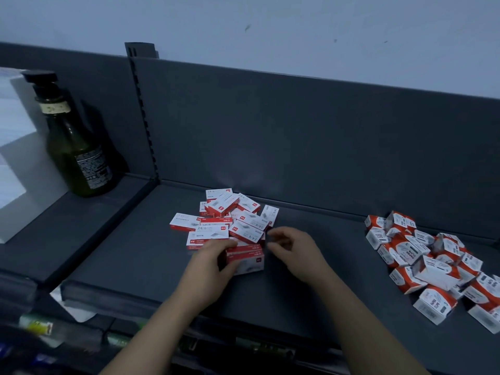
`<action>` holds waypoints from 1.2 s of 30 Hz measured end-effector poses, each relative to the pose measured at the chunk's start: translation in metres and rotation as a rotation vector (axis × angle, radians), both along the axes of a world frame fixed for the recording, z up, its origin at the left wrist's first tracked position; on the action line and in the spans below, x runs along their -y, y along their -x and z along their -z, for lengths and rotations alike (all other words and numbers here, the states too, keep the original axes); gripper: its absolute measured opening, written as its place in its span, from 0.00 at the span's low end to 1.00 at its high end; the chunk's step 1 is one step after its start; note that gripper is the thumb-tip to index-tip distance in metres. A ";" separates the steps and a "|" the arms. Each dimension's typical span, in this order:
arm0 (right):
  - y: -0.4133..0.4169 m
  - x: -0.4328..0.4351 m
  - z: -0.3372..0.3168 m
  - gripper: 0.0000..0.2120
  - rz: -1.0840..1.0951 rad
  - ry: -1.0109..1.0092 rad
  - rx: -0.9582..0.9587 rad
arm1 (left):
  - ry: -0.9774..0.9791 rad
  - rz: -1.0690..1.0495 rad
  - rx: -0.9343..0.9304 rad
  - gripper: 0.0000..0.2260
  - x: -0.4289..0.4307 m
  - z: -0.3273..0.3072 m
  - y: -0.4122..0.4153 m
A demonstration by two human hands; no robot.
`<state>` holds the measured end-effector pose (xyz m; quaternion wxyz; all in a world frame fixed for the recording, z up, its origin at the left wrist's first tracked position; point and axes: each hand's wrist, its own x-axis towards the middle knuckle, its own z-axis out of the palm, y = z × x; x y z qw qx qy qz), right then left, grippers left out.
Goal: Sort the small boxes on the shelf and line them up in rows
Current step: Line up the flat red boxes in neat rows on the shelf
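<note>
At the far left a plain white box (16, 158) stands on the neighbouring bay, and just beside it is a dark green glass bottle with a black pump top (75, 147), upright, with a printed label low on its body. A slotted upright divides that bay from the dark grey metal shelf (130, 255) in front of the person. Near the middle of this shelf, towards the back panel, lies a loose pile of flat red-and-white cardboard boxes (230, 220), overlapping at all angles, some marked 24/6. Touching the near edge of the pile is a small stack of the same flat boxes (247, 259). The left hand (213, 258) grips the stack at its left end, fingers curled over the top and thumb underneath. The right hand (295, 253) hovers just beside the stack's right end, fingers and thumb curved apart in a C, with nothing between them. Well apart, at the right end of the shelf, sprawls a jumbled heap of chunkier orange-and-white cardboard boxes (433, 266), tipped every way and reaching to the front edge.
</note>
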<state>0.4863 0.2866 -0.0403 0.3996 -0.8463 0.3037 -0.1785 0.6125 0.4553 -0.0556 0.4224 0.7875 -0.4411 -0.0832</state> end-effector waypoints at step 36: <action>0.053 0.036 -0.009 0.44 -0.021 -0.112 -0.338 | -0.150 0.099 -0.015 0.18 0.042 -0.004 0.025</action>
